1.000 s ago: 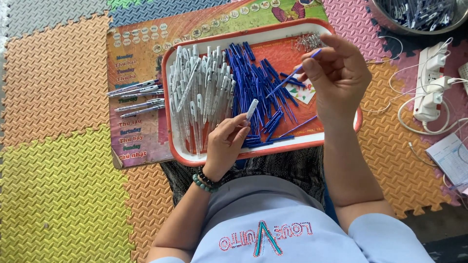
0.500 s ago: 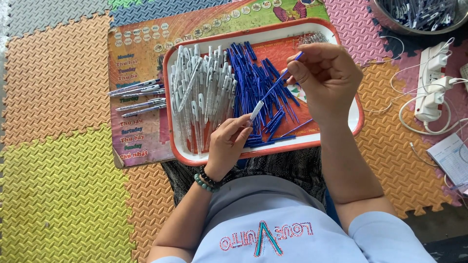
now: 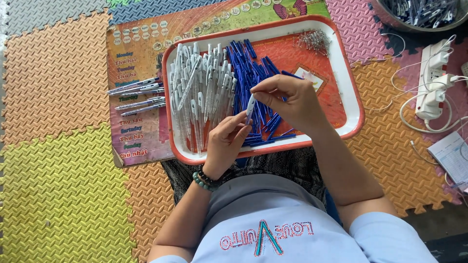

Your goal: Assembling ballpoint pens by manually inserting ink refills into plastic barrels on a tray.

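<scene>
Looking down at a pen-assembly setup: both hands meet over a red plastic tray with a white rim (image 3: 353, 104) that sits in the person's lap area. The left hand (image 3: 225, 143), beaded bracelet on the wrist, pinches the lower end of a white plastic pen barrel (image 3: 250, 104), fingers closed snug on it. The right hand (image 3: 292, 102) comes in from above with thumb and forefinger closed narrow on the barrel's top end, so the piece is held between the two hands, just above the middle of the tray.

Under them, a heap of white barrels with clips (image 3: 202, 95) fills the tray's left side, a pile of thin blue plastic refills (image 3: 253, 65) runs down the middle, and a small cluster of tiny metal springs (image 3: 314, 41) sits in the far corner. A few finished-looking pens (image 3: 139, 95) lie on the printed mat left of the tray.

My read is this is the joining step, a part being fed or pushed into the barrel. Next bit needs both ends kept in line and a straight push, no bending.
</scene>
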